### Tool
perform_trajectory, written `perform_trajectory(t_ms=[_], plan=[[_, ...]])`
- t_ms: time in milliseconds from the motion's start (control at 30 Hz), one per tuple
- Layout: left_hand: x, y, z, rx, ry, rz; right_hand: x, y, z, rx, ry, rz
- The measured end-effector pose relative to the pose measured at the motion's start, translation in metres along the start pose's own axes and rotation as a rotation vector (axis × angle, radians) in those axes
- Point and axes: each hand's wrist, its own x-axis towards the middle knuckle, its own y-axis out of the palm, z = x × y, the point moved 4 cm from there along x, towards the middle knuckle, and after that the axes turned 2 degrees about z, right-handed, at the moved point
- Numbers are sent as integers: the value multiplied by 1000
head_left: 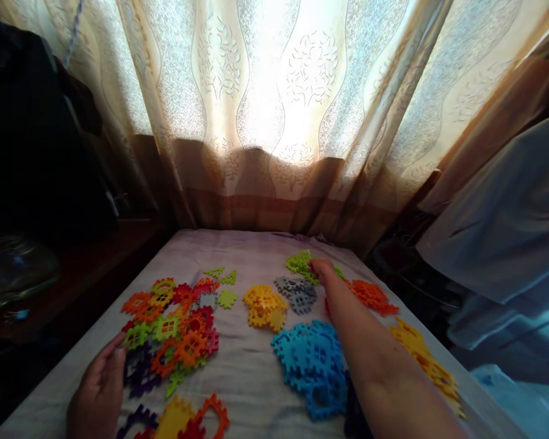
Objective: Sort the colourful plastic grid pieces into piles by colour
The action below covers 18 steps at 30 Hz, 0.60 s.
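My right hand (pixel 321 268) reaches to the far side of the cloth-covered surface (pixel 251 378), at a pile of lime green toothed pieces (pixel 299 262); its fingers are too small and blurred to read. At the lower left, my left hand (pixel 101 381) rests beside a mixed heap of pieces, its fingertips close to a green piece (pixel 137 335). Orange pieces (pixel 191 347) lie in that heap. Yellow pieces (pixel 263 305), grey pieces (pixel 297 294) and a large blue pile (pixel 311 360) sit in the middle. My forearm partly hides some red and dark pieces.
Orange-red pieces (pixel 373 296) and a yellow row (pixel 425 360) lie along the right edge. Behind the surface hangs a patterned curtain (pixel 265 110). A dark object (pixel 32 134) stands at the left, and pale cloth (pixel 507 213) hangs at the right.
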Motion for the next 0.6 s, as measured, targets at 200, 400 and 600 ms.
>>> perform_trajectory(t_ms=[200, 400, 600], plan=[[0, 1, 2, 17, 37, -23, -8, 10, -8, 23, 132, 100], [-6, 0, -5, -17, 84, -18, -42, 19, 4, -24, -6, 170], [-8, 2, -5, -71, 121, -36, -84, 63, 34, -178, -259, 300]])
